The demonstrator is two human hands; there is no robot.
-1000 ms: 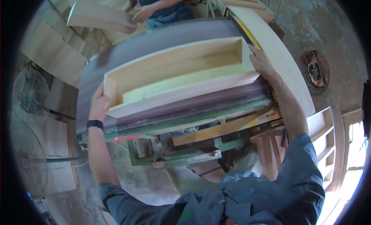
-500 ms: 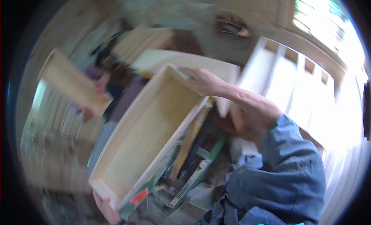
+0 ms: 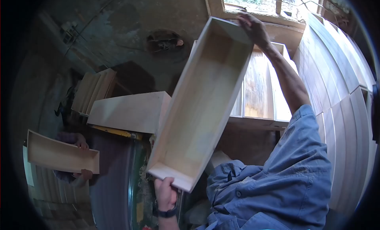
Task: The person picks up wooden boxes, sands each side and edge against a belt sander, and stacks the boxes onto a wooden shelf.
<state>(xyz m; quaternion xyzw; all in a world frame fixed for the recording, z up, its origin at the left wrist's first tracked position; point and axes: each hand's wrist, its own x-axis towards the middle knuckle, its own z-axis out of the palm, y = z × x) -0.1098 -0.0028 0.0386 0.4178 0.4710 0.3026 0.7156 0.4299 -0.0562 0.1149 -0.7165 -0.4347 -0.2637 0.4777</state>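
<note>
A long, open wooden drawer box (image 3: 202,99) is held up at a slant in front of me, its hollow side facing me. My left hand (image 3: 166,193), with a dark band on the wrist, grips the near end, thumb over the rim. At the far end my right hand (image 3: 253,29) is on the outer corner, its fingers partly hidden behind the end board. Behind the held box, another pale wooden box (image 3: 126,112) lies on a machine with a yellow edge (image 3: 114,131).
At the left, another person's hands (image 3: 82,143) hold a similar drawer (image 3: 59,155). Several boxes (image 3: 94,89) are stacked at the back. More drawers (image 3: 259,85) stand below the window (image 3: 261,2), and a tall stack (image 3: 332,71) rises on the right.
Both hands and the drawer box have moved up and to the right, towards the window. My view has turned right. The other person's drawer now lies more level.
</note>
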